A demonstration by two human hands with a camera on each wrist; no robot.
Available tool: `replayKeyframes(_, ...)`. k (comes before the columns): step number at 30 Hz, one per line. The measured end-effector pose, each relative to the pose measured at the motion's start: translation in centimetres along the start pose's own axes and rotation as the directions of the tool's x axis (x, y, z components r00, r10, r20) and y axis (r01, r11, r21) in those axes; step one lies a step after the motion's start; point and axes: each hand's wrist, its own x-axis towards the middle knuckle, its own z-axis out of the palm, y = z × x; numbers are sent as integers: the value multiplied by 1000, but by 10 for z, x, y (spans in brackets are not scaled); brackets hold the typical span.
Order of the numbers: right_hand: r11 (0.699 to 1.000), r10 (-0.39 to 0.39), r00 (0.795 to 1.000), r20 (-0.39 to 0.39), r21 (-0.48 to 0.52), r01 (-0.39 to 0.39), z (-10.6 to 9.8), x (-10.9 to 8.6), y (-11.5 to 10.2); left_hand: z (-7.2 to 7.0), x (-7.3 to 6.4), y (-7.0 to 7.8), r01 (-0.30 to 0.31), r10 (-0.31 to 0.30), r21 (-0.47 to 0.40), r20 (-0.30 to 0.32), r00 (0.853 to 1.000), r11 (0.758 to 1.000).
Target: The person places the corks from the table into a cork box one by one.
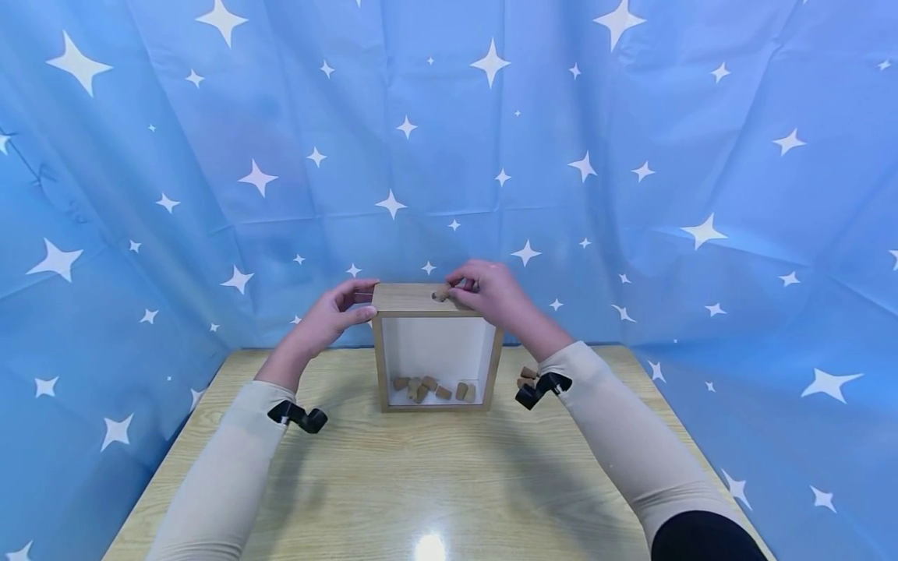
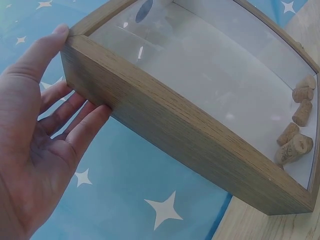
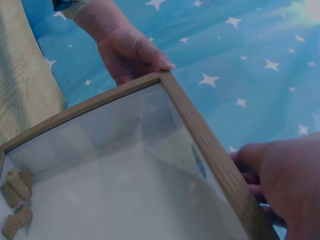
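A wooden shadow box (image 1: pixel 403 298) with a clear front and a round hole in its top stands upright on the table. My left hand (image 1: pixel 324 318) grips its top left corner, the thumb (image 2: pixel 42 52) at the front edge and the fingers at the back edge. My right hand (image 1: pixel 496 294) pinches a cork (image 1: pixel 441 294) at the hole. In the right wrist view the box's frame hides the cork and the fingertips of my right hand (image 3: pixel 295 177). Several corks (image 1: pixel 422 388) lie inside on the bottom, also visible as corks (image 2: pixel 301 113) in the left wrist view.
A few loose corks (image 1: pixel 527 375) lie on the wood-grain table (image 1: pixel 421 475) right of the box, partly behind my right wrist. A blue curtain (image 1: pixel 449 140) with white stars hangs behind and at both sides. Each wrist carries a black camera mount (image 1: pixel 298 416).
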Motion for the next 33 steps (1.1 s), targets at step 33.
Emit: replayKeyframes(33,978,168,951,-260,168,-127,-36,-56,40,0,2,-4,-5,5,14,6,1000,1000)
